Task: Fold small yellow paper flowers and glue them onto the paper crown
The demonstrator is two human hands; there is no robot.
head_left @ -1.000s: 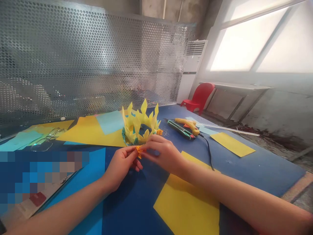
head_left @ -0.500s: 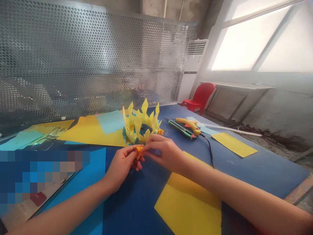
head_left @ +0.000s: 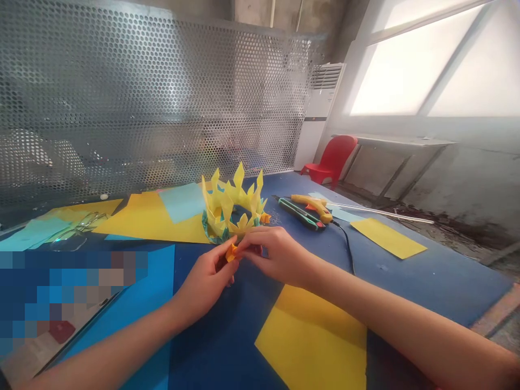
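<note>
My left hand (head_left: 205, 281) and my right hand (head_left: 276, 254) meet at the middle of the table, both pinching a small folded orange paper piece (head_left: 231, 252) between fingertips. Just behind them stands a spiky yellow paper crown (head_left: 231, 208) with a teal lower band and a small orange piece on its right side. The hands are just in front of the crown, apart from it. Most of the orange piece is hidden by my fingers.
Yellow sheets (head_left: 314, 341) and light blue sheets (head_left: 182, 200) lie on the dark blue table (head_left: 406, 276). A yellow glue gun (head_left: 314, 206), its black cord and a green cutter (head_left: 298, 212) sit right of the crown. Glasses (head_left: 75, 230) lie at left. Perforated metal screen (head_left: 142, 108) behind.
Both hands have shifted slightly and re-gripped the orange piece, the left fingers now raised under it. The crown and tools have not moved.
</note>
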